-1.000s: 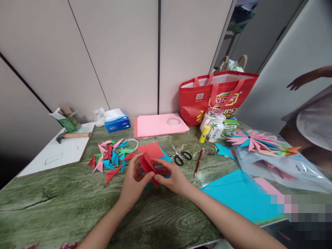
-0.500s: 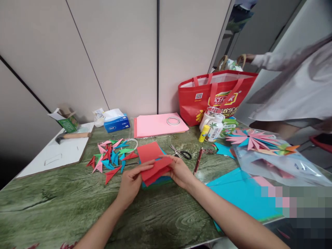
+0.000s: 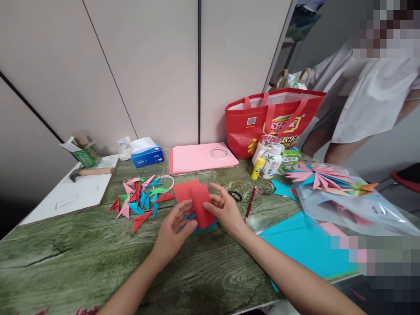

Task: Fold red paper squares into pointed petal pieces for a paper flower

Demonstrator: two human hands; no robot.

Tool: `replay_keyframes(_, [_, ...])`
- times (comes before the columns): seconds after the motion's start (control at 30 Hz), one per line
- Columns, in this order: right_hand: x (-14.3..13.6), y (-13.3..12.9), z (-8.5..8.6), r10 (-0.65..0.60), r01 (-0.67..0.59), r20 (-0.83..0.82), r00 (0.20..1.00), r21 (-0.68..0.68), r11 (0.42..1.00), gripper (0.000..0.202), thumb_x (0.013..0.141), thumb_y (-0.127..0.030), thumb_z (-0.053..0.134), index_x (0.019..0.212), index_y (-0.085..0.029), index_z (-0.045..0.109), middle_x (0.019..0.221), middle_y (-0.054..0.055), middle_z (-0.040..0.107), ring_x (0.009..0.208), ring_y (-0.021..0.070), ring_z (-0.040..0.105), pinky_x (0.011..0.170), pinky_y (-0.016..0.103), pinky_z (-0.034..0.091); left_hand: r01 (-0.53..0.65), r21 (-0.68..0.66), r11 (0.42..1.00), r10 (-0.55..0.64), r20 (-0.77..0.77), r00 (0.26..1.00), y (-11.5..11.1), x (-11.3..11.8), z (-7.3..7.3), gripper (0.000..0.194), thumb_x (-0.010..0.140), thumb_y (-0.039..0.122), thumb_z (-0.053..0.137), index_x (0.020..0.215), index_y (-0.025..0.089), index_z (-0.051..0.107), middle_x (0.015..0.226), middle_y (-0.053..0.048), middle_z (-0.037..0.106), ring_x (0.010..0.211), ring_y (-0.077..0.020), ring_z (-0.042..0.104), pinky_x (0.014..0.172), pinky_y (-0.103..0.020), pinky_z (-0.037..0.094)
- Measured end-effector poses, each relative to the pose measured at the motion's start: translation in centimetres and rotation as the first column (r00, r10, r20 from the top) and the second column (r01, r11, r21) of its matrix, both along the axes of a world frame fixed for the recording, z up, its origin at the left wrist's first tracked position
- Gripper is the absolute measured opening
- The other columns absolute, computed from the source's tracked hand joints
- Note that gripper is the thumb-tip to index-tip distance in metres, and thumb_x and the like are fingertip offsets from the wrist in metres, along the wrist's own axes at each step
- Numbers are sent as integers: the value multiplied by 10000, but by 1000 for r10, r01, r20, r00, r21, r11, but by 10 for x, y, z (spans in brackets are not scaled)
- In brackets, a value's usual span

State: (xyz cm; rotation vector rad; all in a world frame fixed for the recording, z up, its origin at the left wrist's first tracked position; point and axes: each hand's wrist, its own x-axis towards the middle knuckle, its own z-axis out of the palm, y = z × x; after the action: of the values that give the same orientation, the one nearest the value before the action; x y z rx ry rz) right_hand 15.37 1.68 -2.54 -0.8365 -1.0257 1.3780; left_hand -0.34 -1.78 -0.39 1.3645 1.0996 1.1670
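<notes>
A folded piece of red paper (image 3: 201, 204) stands upright, its right edge pinched between the thumb and fingers of my right hand (image 3: 228, 212). Close to its left edge is my left hand (image 3: 175, 227), thumb and fingers apart, gripping nothing. Beneath and behind lies a stack of coloured sheets (image 3: 181, 190), red on top, with blue and green edges showing. Several folded paper pieces (image 3: 141, 197) in red, blue, pink and green lie in a pile to the left. My right hand mostly hides a pair of scissors; one black handle (image 3: 235, 195) shows.
Pink sheets (image 3: 197, 158) bear a white ring (image 3: 218, 152) at the back. Rightward are a pen (image 3: 251, 204), a glue stick (image 3: 258, 169), a bottle (image 3: 273, 162), a red bag (image 3: 243, 131) and blue sheets (image 3: 305, 245). A hammer (image 3: 95, 171) lies left. A person (image 3: 367, 100) stands at right.
The red paper has turned from slanting across both hands to upright in my right hand. My left hand has let go and its fingers have spread. The person at right has shifted.
</notes>
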Motion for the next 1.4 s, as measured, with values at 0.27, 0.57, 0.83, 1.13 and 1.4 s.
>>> replay_keyframes(0.27, [-6,-15,5,4,-116,417,909,243,963,246,690,-275,646,921,-191,638,880,47,671,786,187,607,727,314,467,-173,-124,977,188,119,975,6,-1,-4,384,611,243,698,940,144,524,705,-15,682,498,-131,604,508,-245,514])
replay_keyframes(0.57, [-7,-12,-1,78,-105,281,956,83,991,244,609,-277,705,818,-163,653,780,32,686,693,175,615,676,300,485,-227,-96,969,238,119,964,7,-3,-5,356,593,255,715,888,170,534,734,-9,686,632,-150,633,575,-232,501])
replay_keyframes(0.83, [-5,-12,3,107,-144,340,934,85,986,185,628,-271,681,775,-160,668,708,12,671,614,144,586,602,262,465,-210,-158,965,245,246,938,10,-7,-10,435,567,239,743,972,138,621,890,-76,700,713,-177,647,635,-257,502])
replay_keyframes(1.13, [-4,-11,1,110,-149,340,934,91,985,168,634,-250,671,779,-165,673,719,16,677,623,155,594,607,274,466,-221,-224,949,286,319,904,10,-3,-9,329,530,179,764,844,135,678,778,-50,730,639,-164,648,582,-244,512])
replay_keyframes(1.4, [-4,-12,5,84,-123,366,927,85,989,140,629,-216,669,757,-159,672,683,7,668,589,140,575,576,253,447,-223,-225,948,289,329,899,9,-4,-11,307,540,184,760,833,130,686,758,-51,731,605,-164,653,555,-238,517])
